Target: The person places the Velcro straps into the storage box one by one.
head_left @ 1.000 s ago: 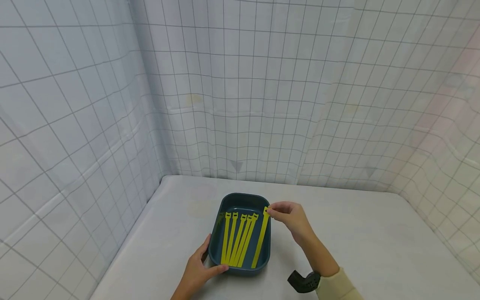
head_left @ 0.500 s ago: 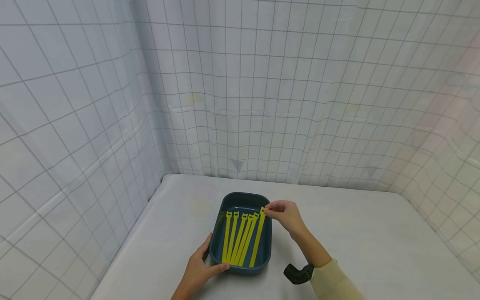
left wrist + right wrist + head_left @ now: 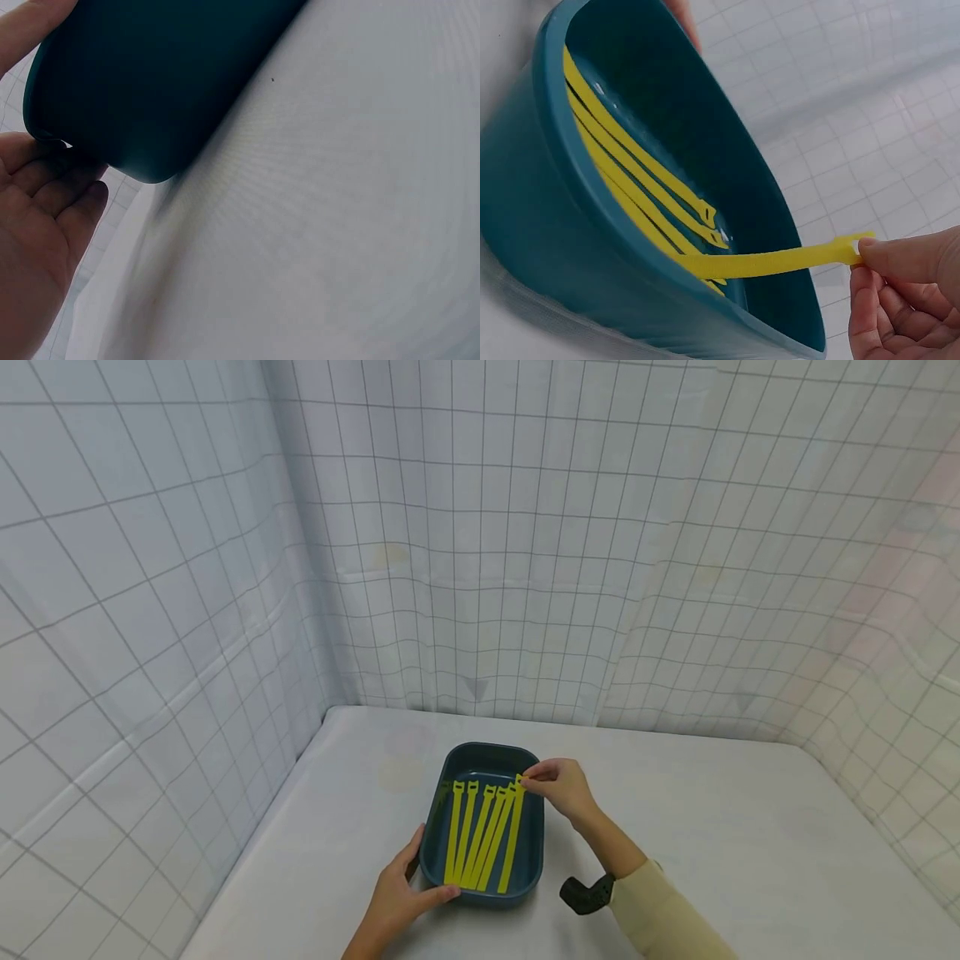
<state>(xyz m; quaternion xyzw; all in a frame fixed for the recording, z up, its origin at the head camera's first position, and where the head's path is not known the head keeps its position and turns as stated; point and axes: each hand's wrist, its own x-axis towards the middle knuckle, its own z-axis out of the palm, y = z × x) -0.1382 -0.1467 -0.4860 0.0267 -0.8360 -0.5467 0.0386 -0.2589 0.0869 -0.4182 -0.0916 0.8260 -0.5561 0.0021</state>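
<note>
A dark teal plastic bin [image 3: 534, 860] stands on the table with several flat yellow hook-and-loop cable ties [image 3: 472, 835] side by side in it. My left hand [image 3: 397, 889] grips its near left corner, thumb along the near rim and fingers on the left side. Between the thumb and fingers of my right hand [image 3: 907, 285] is the slotted head of one yellow cable tie [image 3: 765, 262]. That tie rises above the far right part of the bin, its tail running down inside. In the left wrist view, fingers [image 3: 67, 187] lie against the bin's outer wall.
White cloth covers the table [image 3: 675, 827]. Grid-patterned white curtains [image 3: 487, 568] enclose the back and both sides. A black device [image 3: 585, 895] is worn at my right wrist, by the cream sleeve [image 3: 660, 914].
My right hand has moved left with the pinched cable tie, bringing it close beside the row of others. The left hand keeps its hold on the bin.
</note>
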